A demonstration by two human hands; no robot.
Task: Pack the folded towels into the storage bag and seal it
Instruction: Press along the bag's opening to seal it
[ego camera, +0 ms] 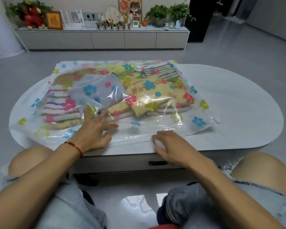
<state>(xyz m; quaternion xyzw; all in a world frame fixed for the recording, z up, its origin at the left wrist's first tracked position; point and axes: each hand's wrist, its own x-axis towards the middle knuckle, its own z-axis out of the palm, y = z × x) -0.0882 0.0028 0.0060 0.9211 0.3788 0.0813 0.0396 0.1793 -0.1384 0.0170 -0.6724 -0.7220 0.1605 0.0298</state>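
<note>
Both hands on storage bag [155,128] near edge: left hand [93,132] fingers spread flat, right hand [168,146] fingers together pressing seal.

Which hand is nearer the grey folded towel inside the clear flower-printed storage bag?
Left. The left hand lies spread on the clear flower-printed storage bag, fingertips just short of the grey folded towel. The right hand rests at the bag's near edge, further from it.

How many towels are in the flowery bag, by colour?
Grey towel: 1
Yellow towel: 1
Pink-striped towel: 1
Grey-striped towel: 1
Tan towel: 1
Total I can see: 5; others may be hidden underneath.
</note>
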